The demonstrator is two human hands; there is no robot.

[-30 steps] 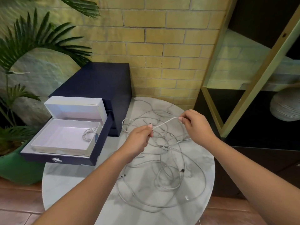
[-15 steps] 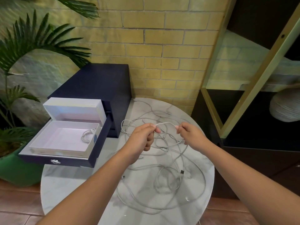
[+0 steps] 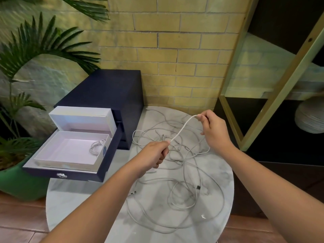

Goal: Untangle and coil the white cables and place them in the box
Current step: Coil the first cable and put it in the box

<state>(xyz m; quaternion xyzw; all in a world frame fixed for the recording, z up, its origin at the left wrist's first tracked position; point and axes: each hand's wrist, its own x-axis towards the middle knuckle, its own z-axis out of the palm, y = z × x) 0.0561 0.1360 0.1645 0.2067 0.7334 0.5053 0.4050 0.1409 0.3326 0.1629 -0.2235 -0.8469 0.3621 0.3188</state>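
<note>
A tangle of white cables [image 3: 182, 183] lies spread over the round marble table [image 3: 87, 204]. My left hand [image 3: 154, 153] grips one white cable in its fist above the pile. My right hand [image 3: 213, 128] pinches the same cable [image 3: 182, 128] further along, up and to the right, so a short stretch runs taut between the two hands. The open white box [image 3: 52, 155] sits in a pulled-out dark blue drawer at the left, and one coiled white cable [image 3: 97, 146] lies in its right corner.
A dark blue drawer cabinet [image 3: 105, 92] stands at the table's back left against the brick wall. A palm in a green pot [image 3: 19, 183] is at the far left. A dark shelf unit with a gold frame [image 3: 273, 106] stands close on the right.
My hands came close together half a second ago. Now my right hand has pulled up and to the right, drawing a stretch of the cable taut away from my left hand.
</note>
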